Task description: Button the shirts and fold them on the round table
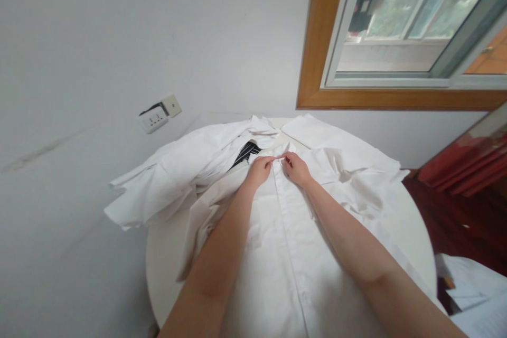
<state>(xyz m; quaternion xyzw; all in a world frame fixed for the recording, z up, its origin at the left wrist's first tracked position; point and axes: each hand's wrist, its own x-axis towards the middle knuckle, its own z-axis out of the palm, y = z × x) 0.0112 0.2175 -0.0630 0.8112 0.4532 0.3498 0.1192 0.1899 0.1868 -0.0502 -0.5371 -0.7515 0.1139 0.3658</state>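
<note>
A white button-front shirt point(273, 232) lies spread on a round white table point(166, 253), its placket running down the middle toward me. At the collar end, my left hand point(260, 170) pinches the fabric beside the top of the placket. My right hand point(296, 168) grips the same collar area from the other side, and the fingertips of both hands nearly meet. Any button between the fingers is too small to make out. The shirt's sleeves lie rumpled to both sides, partly behind my forearms.
Another white garment point(178, 163) is heaped at the left, overhanging the table edge. Folded white cloth point(328, 134) lies at the back right. A black striped piece point(247, 153) shows between garments. Behind stand a wall with a socket point(153, 119) and a wood-framed window point(396, 97).
</note>
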